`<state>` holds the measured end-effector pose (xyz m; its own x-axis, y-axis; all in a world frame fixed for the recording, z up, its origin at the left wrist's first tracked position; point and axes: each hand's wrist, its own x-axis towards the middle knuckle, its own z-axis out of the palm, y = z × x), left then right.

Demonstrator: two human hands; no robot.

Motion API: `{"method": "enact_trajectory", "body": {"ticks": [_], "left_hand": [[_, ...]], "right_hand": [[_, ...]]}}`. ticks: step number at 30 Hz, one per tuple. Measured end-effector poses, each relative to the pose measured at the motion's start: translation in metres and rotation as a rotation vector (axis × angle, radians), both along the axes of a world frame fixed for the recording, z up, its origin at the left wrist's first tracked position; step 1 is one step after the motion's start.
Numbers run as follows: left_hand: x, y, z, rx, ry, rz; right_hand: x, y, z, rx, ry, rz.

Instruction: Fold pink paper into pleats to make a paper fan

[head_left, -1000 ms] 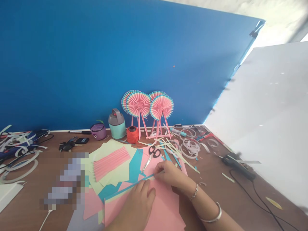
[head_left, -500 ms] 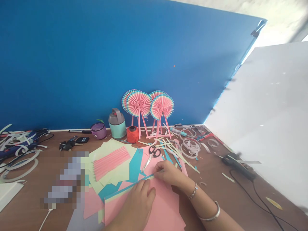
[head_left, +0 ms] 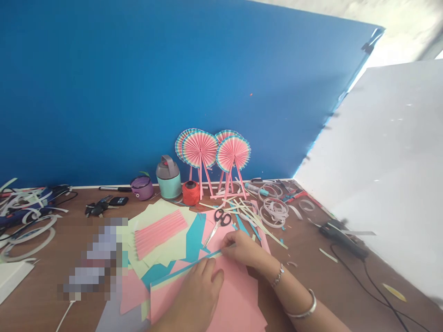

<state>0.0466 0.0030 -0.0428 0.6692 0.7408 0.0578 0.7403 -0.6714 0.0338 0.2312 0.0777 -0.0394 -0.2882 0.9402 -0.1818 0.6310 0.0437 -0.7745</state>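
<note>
My left hand [head_left: 200, 288] lies on a pink sheet of paper [head_left: 164, 302] edged with narrow blue and pale yellow bands. Its fingers press down near that banded edge without wrapping round anything. At the far right end of the edge, my right hand [head_left: 238, 246] pinches the sheet between thumb and forefinger. More pink paper [head_left: 238, 295] lies beneath. Scissors with black handles [head_left: 221, 220] rest just beyond my right hand. A pleated pink paper [head_left: 160, 233] sits on pale yellow sheets [head_left: 168, 253], with blue paper [head_left: 195, 237] alongside.
Pink pleated fans on stands [head_left: 233, 154] stand against the blue wall. Nearby are a turquoise flask [head_left: 168, 182], a red spool [head_left: 190, 192] and a purple cup [head_left: 141, 188]. Paper strips and tape rolls [head_left: 273, 210] clutter the right back. A glue gun [head_left: 342, 237] with a cord lies right.
</note>
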Motion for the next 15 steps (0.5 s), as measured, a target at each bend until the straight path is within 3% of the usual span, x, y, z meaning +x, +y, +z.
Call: {"method": "enact_trajectory", "body": {"ticks": [15], "left_hand": [[0.000, 0.001, -0.007, 0.089, -0.031, -0.025]], "right_hand": [[-0.002, 0.000, 0.003, 0.008, -0.026, -0.001]]}}
